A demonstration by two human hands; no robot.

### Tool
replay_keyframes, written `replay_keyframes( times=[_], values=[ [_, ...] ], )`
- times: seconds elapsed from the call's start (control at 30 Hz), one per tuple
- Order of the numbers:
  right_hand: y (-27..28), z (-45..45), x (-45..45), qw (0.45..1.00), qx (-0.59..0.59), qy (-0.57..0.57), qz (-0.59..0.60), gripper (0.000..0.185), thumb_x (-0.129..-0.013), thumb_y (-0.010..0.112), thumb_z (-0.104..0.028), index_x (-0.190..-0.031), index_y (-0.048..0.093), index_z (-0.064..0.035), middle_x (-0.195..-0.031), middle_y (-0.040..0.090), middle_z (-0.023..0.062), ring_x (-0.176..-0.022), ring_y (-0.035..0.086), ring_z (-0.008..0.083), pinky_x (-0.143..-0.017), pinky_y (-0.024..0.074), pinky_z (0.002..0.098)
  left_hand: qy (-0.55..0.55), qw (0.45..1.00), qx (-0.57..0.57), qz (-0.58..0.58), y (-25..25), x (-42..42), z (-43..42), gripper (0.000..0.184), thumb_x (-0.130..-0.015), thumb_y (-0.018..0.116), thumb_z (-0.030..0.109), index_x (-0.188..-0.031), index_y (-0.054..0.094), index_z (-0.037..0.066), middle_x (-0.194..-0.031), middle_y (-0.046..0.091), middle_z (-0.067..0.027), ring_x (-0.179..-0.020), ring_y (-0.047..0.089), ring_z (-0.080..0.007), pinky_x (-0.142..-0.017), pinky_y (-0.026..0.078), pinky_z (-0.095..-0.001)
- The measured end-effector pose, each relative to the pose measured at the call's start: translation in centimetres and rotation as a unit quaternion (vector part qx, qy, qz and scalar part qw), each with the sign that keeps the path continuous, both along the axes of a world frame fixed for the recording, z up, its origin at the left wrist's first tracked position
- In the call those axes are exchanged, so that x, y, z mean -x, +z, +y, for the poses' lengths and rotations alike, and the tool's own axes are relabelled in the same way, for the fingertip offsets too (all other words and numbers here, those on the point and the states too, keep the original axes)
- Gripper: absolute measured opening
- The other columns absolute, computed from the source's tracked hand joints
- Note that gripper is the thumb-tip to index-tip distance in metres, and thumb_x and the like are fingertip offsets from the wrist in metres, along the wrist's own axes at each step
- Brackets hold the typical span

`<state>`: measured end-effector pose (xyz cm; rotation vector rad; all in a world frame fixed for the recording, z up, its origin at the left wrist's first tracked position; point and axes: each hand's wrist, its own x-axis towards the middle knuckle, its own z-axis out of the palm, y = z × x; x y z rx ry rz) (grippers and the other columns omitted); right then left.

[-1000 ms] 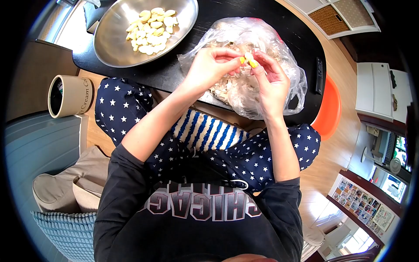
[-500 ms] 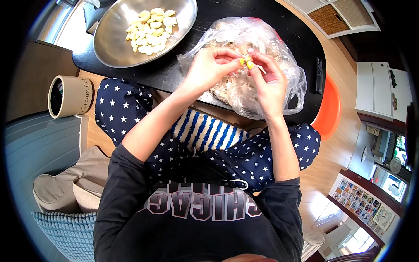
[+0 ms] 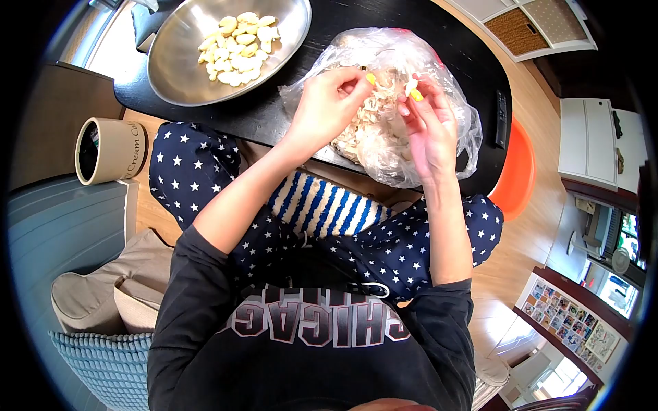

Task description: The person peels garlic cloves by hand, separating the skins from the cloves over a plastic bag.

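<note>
Over a clear plastic bag point(image 3: 449, 75) full of pale, papery peelings point(image 3: 373, 116), both hands are raised and apart. My left hand point(image 3: 332, 103) has its thumb and forefinger pinched together; whatever is between them is too small to make out. My right hand point(image 3: 430, 123) pinches a small whitish piece point(image 3: 411, 86) between thumb and fingers, at the right part of the bag. Peeled pale-yellow cloves point(image 3: 240, 51) lie in a wide steel bowl point(image 3: 175, 68) at the upper left.
The black table point(image 3: 329, 20) carries a dark remote control point(image 3: 502, 120) at its right edge. An orange seat point(image 3: 517, 171) stands beyond that edge. A cream-coloured bin point(image 3: 113, 151) is at the left, and a striped cloth point(image 3: 329, 204) lies between the knees.
My hands have moved apart from where their fingertips met. The left went slightly up and left, the right slightly to the right with the whitish piece.
</note>
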<state>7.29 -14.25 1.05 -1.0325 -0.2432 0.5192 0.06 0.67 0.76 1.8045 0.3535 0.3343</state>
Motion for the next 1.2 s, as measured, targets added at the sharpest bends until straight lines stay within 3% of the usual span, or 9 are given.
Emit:
replay_keyframes(
  times=[0.2,0.27,0.37,0.57,0.63,0.83,0.9,1.0,1.2],
  values=[
    [-0.4,0.3,0.2,0.998,-0.019,0.041,0.051,0.022,-0.086,0.053,-0.003,-0.107,0.055,0.0011,-0.102,0.056,0.0079,-0.081,0.052,0.0109,-0.071,0.0456,0.0216,-0.004,0.998,-0.063,-0.005,-0.1,-0.2,0.0,0.018,-0.082,0.061,0.012,-0.093,0.064,-0.002,-0.079,0.064,-0.0052,-0.071,0.058,-0.0059,-0.066,0.046,-0.0177],
    [-0.5,0.3,0.2,0.998,-0.011,0.038,0.043,0.023,-0.086,0.054,-0.004,-0.108,0.055,0.0014,-0.102,0.057,0.0081,-0.079,0.052,0.0104,-0.071,0.0456,0.0212,-0.029,0.997,0.039,-0.054,-0.3,-0.2,-0.2,0.018,-0.081,0.062,0.009,-0.095,0.064,-0.002,-0.088,0.065,-0.0078,-0.079,0.060,-0.0092,-0.072,0.048,-0.0200],
    [-0.7,0.1,0.2,0.999,0.032,0.034,0.013,0.022,-0.086,0.054,-0.004,-0.107,0.056,0.0014,-0.102,0.057,0.0079,-0.080,0.053,0.0094,-0.073,0.0454,0.0206,-0.066,0.995,0.074,-0.022,0.6,-0.1,-0.1,0.020,-0.080,0.063,0.007,-0.098,0.064,-0.002,-0.093,0.065,-0.0089,-0.085,0.061,-0.0113,-0.078,0.048,-0.0223],
    [-0.5,0.5,0.7,0.967,0.161,-0.015,-0.198,0.016,-0.085,0.053,-0.001,-0.099,0.059,0.0025,-0.099,0.058,0.0068,-0.088,0.056,0.0117,-0.077,0.0457,0.0227,-0.076,0.988,0.133,-0.009,0.2,-0.1,0.0,0.022,-0.080,0.063,0.007,-0.099,0.063,-0.003,-0.093,0.065,-0.0096,-0.085,0.061,-0.0110,-0.079,0.048,-0.0223],
    [-1.0,0.5,0.6,0.928,0.175,-0.040,-0.325,0.016,-0.083,0.053,0.001,-0.098,0.060,0.0024,-0.097,0.058,0.0084,-0.088,0.057,0.0153,-0.077,0.0460,0.0249,-0.077,0.987,0.143,-0.001,0.2,-0.1,0.0,0.022,-0.079,0.063,0.007,-0.099,0.062,-0.003,-0.093,0.065,-0.0095,-0.085,0.061,-0.0107,-0.079,0.048,-0.0221],
    [-0.1,0.7,1.6,0.822,0.281,-0.071,-0.491,0.018,-0.080,0.054,0.004,-0.096,0.061,0.0002,-0.095,0.057,0.0120,-0.086,0.058,0.0199,-0.075,0.0454,0.0260,-0.072,0.988,0.136,0.012,-0.9,-0.2,0.1,0.022,-0.080,0.063,0.007,-0.099,0.062,-0.004,-0.091,0.064,-0.0083,-0.084,0.061,-0.0101,-0.079,0.048,-0.0217],
    [-0.2,0.7,1.3,0.823,0.281,-0.068,-0.489,0.017,-0.081,0.053,0.003,-0.097,0.060,0.0012,-0.096,0.057,0.0105,-0.087,0.058,0.0177,-0.077,0.0449,0.0251,-0.070,0.988,0.135,0.010,-0.8,-0.1,0.1,0.022,-0.080,0.063,0.008,-0.098,0.061,-0.004,-0.091,0.064,-0.0079,-0.084,0.061,-0.0101,-0.079,0.048,-0.0220],
    [-0.1,0.3,0.6,0.945,0.184,0.006,-0.272,0.016,-0.084,0.053,0.000,-0.099,0.060,0.0033,-0.099,0.057,0.0071,-0.092,0.055,0.0125,-0.081,0.0438,0.0233,-0.084,0.986,0.144,0.021,0.0,-0.1,0.1,0.020,-0.081,0.062,0.007,-0.098,0.062,-0.003,-0.091,0.064,-0.0077,-0.085,0.060,-0.0101,-0.079,0.048,-0.0219],
    [0.4,-0.2,0.0,0.952,0.175,0.038,-0.250,0.017,-0.085,0.052,-0.001,-0.100,0.060,0.0022,-0.101,0.057,0.0072,-0.093,0.055,0.0121,-0.081,0.0436,0.0226,-0.099,0.974,0.202,0.018,0.6,0.2,0.0,0.021,-0.081,0.061,0.008,-0.099,0.062,-0.003,-0.087,0.064,-0.0064,-0.077,0.058,-0.0072,-0.071,0.047,-0.0196]
  ],
)
